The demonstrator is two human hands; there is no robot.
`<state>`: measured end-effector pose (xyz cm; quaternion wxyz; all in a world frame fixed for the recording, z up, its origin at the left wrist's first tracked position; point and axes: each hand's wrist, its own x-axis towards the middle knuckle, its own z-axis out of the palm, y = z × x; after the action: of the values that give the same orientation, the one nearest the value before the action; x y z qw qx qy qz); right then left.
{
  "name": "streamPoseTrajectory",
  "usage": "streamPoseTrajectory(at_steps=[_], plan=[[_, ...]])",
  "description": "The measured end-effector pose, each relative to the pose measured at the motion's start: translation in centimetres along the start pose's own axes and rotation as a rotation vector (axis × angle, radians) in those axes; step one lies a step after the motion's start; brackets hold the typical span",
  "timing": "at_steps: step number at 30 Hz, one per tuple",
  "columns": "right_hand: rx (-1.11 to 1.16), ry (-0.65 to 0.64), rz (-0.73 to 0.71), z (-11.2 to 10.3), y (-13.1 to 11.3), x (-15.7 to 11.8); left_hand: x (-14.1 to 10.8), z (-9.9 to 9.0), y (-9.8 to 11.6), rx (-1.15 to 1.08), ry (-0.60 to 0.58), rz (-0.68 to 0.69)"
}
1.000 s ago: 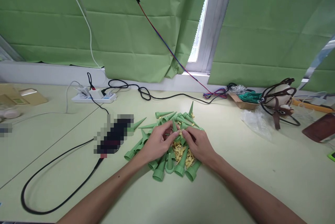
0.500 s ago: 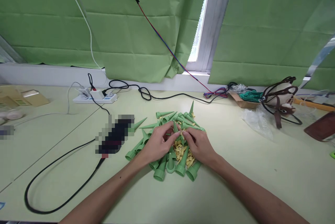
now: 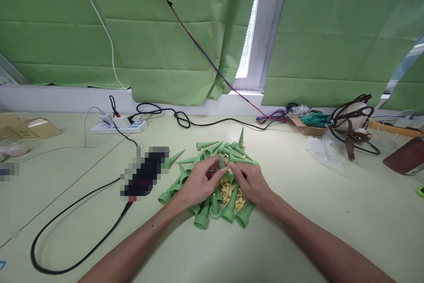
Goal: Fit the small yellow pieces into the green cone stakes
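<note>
My left hand point(image 3: 202, 181) is closed around a green plastic cone spike point(image 3: 221, 162), its tip pointing up between thumb and fingers. Opposite it, my right hand point(image 3: 253, 181) pinches a small yellow plastic piece point(image 3: 231, 170), mostly hidden by the fingertips. The two thumbs nearly meet at the cone. Beneath and around both hands lies a pile of green cone spikes with wide hollow caps, such as the one in front point(image 3: 202, 219). Loose small yellow pieces point(image 3: 227, 191) are heaped amid them.
Left of the pile lies a pixelated dark device point(image 3: 147, 171) with a black cable point(image 3: 33, 243). A white power strip point(image 3: 119, 126) stands at the back left. Toward the right are a plastic bag point(image 3: 323, 152), a cardboard box point(image 3: 306, 126), a bag with brown straps point(image 3: 354, 119) and a dark red case point(image 3: 404, 158).
The view has shifted slightly. Both hands stay over the pile in nearly the same pose, with the cone still in my left hand.
</note>
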<state>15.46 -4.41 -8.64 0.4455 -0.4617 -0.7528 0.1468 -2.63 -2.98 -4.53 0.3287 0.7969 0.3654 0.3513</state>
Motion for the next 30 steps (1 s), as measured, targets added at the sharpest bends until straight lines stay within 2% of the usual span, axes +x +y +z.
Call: streamPoseTrajectory(at_steps=[12,22,30], plan=[[0.075,0.002,0.010,-0.62,-0.66,-0.02,0.24,-0.07,-0.56,-0.083,0.059,-0.069],[0.000,0.000,-0.080,-0.36,0.15,0.10,0.12,-0.14,0.14,-0.131,0.019,-0.060],[-0.049,-0.005,-0.068,-0.31,0.13,-0.05,-0.04,-0.11,0.35,-0.120,0.011,-0.035]])
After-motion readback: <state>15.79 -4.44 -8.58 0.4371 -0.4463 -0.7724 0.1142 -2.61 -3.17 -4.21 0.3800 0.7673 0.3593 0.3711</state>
